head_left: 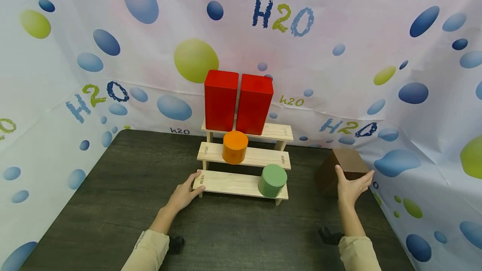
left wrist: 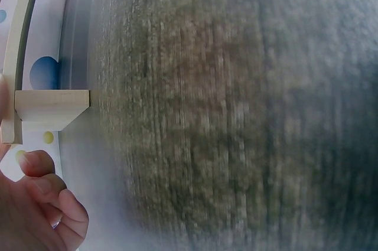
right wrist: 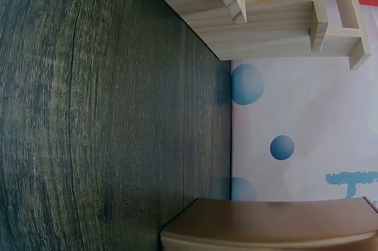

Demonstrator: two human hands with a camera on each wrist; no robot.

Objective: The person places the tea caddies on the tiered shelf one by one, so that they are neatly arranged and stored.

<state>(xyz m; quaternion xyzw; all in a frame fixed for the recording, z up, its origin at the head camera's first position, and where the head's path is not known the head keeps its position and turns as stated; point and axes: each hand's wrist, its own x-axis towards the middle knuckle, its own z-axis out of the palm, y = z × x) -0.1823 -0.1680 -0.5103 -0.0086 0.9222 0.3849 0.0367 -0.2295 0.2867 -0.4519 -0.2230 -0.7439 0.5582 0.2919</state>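
Observation:
A light wooden three-step stand (head_left: 229, 182) is at the middle of the dark table. My left hand (head_left: 183, 195) grips the left end of its lowest step, thumb at the front edge; in the left wrist view its other fingers (left wrist: 71, 209) are curled below the board. To the right, a brown box (head_left: 348, 160) stands near the wall, also at the bottom of the right wrist view. My right hand (head_left: 351, 188) is at the box's near side, thumb and fingers spread wide, overlapping its front face. The right fingers do not show in the right wrist view.
Two tall red boxes (head_left: 221, 101) stand side by side on the top step. An orange cylinder (head_left: 235, 147) is on the middle step, and a green cylinder (head_left: 273, 180) at the right of the lowest. A dotted white sheet (head_left: 241, 45) forms walls behind and beside the table (head_left: 113, 204).

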